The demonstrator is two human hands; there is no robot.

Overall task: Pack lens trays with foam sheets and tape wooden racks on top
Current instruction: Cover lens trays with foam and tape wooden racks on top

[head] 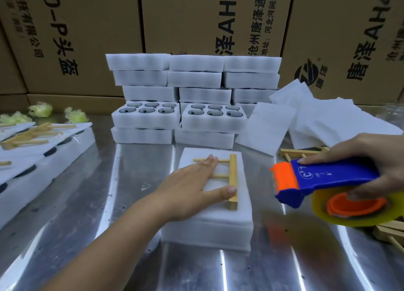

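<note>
The left hand [192,188] covers the left half of the wooden rack [227,177]. At the right edge of the frame, the right hand [369,159] and tape dispenser [328,179] are cut off. More wooden racks [387,231] at lower right lie half hidden beneath the tape roll [354,212]. The cardboard boxes [196,17] along the top are cropped.

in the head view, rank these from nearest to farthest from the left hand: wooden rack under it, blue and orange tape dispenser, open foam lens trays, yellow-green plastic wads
1. Wooden rack: directly under the left hand, touching.
2. Blue and orange tape dispenser: to the right, held in the right hand.
3. Open foam lens trays: behind, mid-table.
4. Yellow-green plastic wads: far back left.
</note>
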